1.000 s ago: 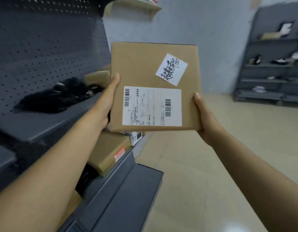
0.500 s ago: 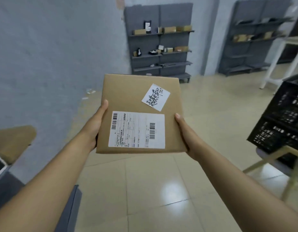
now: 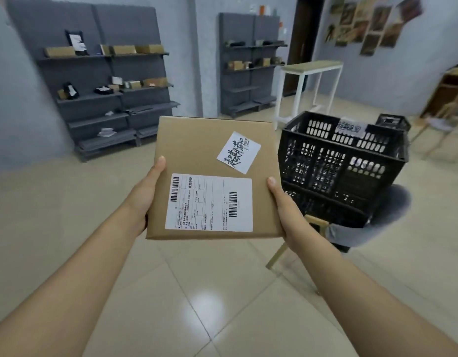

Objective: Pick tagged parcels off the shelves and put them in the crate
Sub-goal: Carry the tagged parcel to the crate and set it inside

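One parcel: cardboard box (image 3: 212, 176), handwritten tag (image 3: 238, 152), off shelf.
Grip: left hand (image 3: 143, 199), right hand (image 3: 287, 212) clasp its sides.
Remaining: drop into black crate (image 3: 343, 161), close right.

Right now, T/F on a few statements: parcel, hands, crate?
1. Both hands hold the cardboard parcel, left hand and right hand on opposite edges. True.
2. The parcel is already inside the black crate. False: it is held in the air, left of the crate.
3. The parcel carries a handwritten tag and a printed shipping label. True.
4. The crate sits on the floor. False: it rests on a stool.
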Tool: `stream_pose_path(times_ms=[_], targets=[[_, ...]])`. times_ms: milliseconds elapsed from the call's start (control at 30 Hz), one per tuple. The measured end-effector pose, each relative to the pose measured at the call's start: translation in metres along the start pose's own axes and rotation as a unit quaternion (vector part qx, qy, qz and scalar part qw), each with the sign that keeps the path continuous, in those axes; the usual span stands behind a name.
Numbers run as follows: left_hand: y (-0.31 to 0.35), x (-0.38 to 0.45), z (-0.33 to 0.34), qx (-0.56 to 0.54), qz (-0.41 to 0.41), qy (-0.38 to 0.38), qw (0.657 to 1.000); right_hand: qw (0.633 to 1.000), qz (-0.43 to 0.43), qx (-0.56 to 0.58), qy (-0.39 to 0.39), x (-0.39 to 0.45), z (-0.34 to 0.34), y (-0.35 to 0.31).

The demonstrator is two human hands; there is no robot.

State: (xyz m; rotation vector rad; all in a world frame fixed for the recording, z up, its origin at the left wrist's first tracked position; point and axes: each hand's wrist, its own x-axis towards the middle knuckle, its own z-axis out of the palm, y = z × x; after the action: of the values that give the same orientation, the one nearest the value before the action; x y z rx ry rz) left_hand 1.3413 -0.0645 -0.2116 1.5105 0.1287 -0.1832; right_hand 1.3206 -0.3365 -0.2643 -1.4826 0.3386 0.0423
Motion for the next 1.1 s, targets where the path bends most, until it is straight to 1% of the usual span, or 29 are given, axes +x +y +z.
stream_pose_path(times_ms=[100,200,267,367,533,667,833,900,1000,1100], targets=[[0.014,0.072,0.032,-0.002,0.006,-0.027,1.0,0.999,0.009,0.025,0.046,0.051,-0.019,-0.018],[0.031,0.136,0.062,-0.008,0.011,-0.064,0.998,0.997,0.006,0.034,0.068,0.089,-0.036,-0.046],[0.049,0.181,0.092,-0.005,0.014,-0.092,0.996,0.993,-0.009,0.022,0.114,0.12,-0.055,-0.065],[0.075,0.241,0.147,0.01,0.017,-0.135,0.991,0.985,-0.028,0.025,0.169,0.162,-0.092,-0.09],[0.102,0.327,0.245,0.028,0.02,-0.193,0.981,0.972,-0.051,0.05,0.222,0.228,-0.159,-0.13],[0.119,0.394,0.317,0.043,0.043,-0.214,0.975,0.97,-0.07,0.049,0.228,0.295,-0.215,-0.159],[0.138,0.481,0.394,0.095,0.063,-0.209,0.971,0.967,-0.071,0.059,0.238,0.381,-0.274,-0.186],[0.138,0.517,0.416,0.115,0.062,-0.196,0.972,0.966,-0.06,0.059,0.244,0.415,-0.292,-0.19],[0.129,0.563,0.446,0.139,0.052,-0.203,0.968,0.967,-0.028,0.042,0.248,0.459,-0.311,-0.187],[0.109,0.608,0.472,0.208,0.036,-0.22,0.952,0.965,0.016,-0.013,0.262,0.504,-0.341,-0.173]])
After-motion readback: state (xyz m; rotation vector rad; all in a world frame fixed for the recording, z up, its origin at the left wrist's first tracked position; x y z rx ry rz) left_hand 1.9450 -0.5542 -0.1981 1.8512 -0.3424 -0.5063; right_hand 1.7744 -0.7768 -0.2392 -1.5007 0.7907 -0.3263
